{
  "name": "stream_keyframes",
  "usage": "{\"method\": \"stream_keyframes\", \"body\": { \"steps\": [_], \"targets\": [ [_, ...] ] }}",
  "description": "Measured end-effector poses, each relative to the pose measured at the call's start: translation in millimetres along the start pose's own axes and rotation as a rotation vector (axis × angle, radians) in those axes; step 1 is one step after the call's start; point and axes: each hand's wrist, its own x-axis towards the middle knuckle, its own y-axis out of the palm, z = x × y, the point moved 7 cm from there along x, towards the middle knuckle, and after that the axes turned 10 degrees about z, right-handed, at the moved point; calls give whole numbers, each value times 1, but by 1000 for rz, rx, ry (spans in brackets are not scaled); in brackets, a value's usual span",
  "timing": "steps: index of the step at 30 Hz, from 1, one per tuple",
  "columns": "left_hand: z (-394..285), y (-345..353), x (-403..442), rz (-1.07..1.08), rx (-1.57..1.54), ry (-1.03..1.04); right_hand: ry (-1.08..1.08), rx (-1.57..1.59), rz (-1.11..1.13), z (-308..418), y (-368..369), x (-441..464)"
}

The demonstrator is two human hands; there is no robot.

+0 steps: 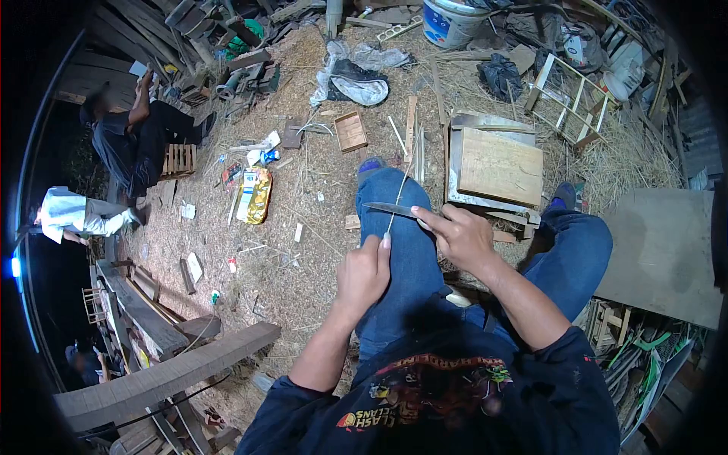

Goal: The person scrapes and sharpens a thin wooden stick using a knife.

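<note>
My left hand (365,271) is closed around the near end of a thin wooden stick (393,216), which points away from me over my jeans-covered thigh (409,250). In my right hand (459,236) is a knife (394,208), gripped with the forefinger stretched along the back of the blade. The blade lies crosswise over the stick, its tip pointing left. Whether the edge bites into the wood is too small to tell. The knife's handle is mostly hidden in my fingers.
Ahead on the straw-strewn ground are a small wooden box (350,131), a gold packet (255,196) and a shoe (356,87). A wooden board (500,165) lies between my knees, beyond them a wooden frame (569,98). At lower left runs a beam (174,375). Other people (125,136) are at far left.
</note>
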Motion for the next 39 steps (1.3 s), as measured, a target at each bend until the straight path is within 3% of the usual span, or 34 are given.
{"method": "stream_keyframes", "body": {
  "steps": [5,7,9,11,12,15,20,22,27,29,33,35,39],
  "targets": [
    [1,6,25,73,45,43,-92,-47,-11,3,2,0],
    [1,7,25,82,23,55,69,-35,5,-19,-1,8],
    [2,6,26,85,2,65,78,-24,13,-17,2,7],
    [4,6,27,133,-12,50,-106,-27,-20,3,5,0],
    [5,5,29,133,-12,51,-61,-39,23,-2,8,3],
    [13,7,30,154,-159,31,35,-26,8,-9,5,9],
    [19,10,31,174,-295,-5,-66,-31,11,-1,7,3],
    [15,9,28,147,-249,14,16,-36,-6,-12,3,10],
    [10,8,24,68,-136,70,-58,-85,20,-2,4,2],
    [7,6,24,62,-135,54,50,-67,53,-15,1,7],
    [8,5,25,12,-63,77,-55,-46,-31,4,-2,-1],
    [14,7,25,93,-261,12,-62,-30,-34,4,3,-5],
    [22,10,27,147,-341,-29,-14,-31,-13,0,7,-2]
  ]
}}
